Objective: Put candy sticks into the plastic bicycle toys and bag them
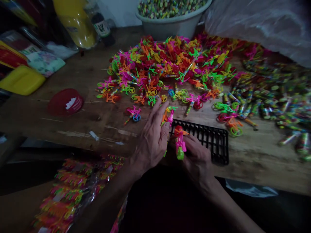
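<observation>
Small plastic toy bicycles and a black slotted rack (220, 145) lie in front of me. My left hand (150, 139) is at the rack's left end, its fingers stretched out and its thumb against a pink toy piece (170, 117). Orange and green pieces show beside that thumb; how they sit in the rack is hidden. Closed just to the right, my right hand (198, 153) holds a pink toy bicycle (180, 142) with a green wheel and a red part. Its fingertips are partly hidden behind the toy.
A large heap of toy bicycles (167, 61) spreads behind the rack. Candy-filled tubes (267, 97) lie at right, and a grey basin (167, 27) of similar pieces stands behind. A red basket (60, 102) sits left. Packed strips of toys (63, 191) lie below the table edge.
</observation>
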The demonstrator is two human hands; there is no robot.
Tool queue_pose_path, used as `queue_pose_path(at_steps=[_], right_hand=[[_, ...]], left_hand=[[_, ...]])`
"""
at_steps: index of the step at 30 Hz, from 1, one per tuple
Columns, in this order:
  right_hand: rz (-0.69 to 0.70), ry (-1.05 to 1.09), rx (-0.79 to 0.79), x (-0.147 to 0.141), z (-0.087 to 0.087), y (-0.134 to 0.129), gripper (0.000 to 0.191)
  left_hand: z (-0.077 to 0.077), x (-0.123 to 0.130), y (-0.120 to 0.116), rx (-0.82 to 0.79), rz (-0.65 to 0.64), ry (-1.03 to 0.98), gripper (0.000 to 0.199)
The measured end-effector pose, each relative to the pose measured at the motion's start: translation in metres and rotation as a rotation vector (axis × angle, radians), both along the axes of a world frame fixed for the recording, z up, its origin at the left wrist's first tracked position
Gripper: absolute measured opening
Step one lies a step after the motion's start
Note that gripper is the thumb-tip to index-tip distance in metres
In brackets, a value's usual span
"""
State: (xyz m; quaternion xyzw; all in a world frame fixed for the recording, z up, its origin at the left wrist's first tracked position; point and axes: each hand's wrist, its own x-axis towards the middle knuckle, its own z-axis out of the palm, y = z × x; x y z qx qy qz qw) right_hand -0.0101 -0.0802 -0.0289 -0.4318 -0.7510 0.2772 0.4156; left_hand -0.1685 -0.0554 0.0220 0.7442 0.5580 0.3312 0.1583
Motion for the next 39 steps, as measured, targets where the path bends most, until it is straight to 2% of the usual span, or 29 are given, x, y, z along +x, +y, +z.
queue_pose_path(at_steps=[9, 14, 18, 21, 23, 28, 33, 36, 39], right_hand=[[0.049, -0.087, 0.041, -0.006, -0.011, 0.000, 0.013], [0.039, -0.173, 0.088, -0.008, -0.017, -0.002, 0.019], [0.035, -0.155, 0.092, -0.010, -0.019, -0.002, 0.012], [0.036, -0.125, 0.088, -0.009, -0.022, -0.003, 0.008], [0.039, -0.138, 0.077, -0.010, -0.022, -0.003, 0.006], [0.042, -0.199, 0.059, -0.013, -0.019, 0.000, 0.012], [-0.003, -0.232, 0.083, -0.017, -0.021, -0.001, 0.013], [0.036, -0.236, 0.089, -0.012, -0.021, -0.004, 0.018], [0.048, -0.229, 0.111, 0.006, -0.009, 0.001, 0.030]], left_hand=[[-0.001, -0.001, 0.000, -0.029, 0.016, -0.041, 0.044], [0.009, -0.004, -0.004, -0.136, 0.014, -0.119, 0.043], [0.019, -0.003, -0.013, -0.129, 0.000, 0.040, 0.051], [0.017, 0.001, -0.018, -0.093, -0.011, 0.161, 0.061], [0.013, 0.003, -0.018, -0.096, -0.004, 0.159, 0.058], [0.006, 0.005, -0.014, -0.110, -0.029, 0.096, 0.054], [0.003, 0.007, -0.014, -0.078, 0.010, 0.134, 0.050], [0.007, 0.006, -0.017, -0.037, 0.028, 0.214, 0.058], [0.015, 0.005, -0.018, 0.023, 0.008, 0.276, 0.065]])
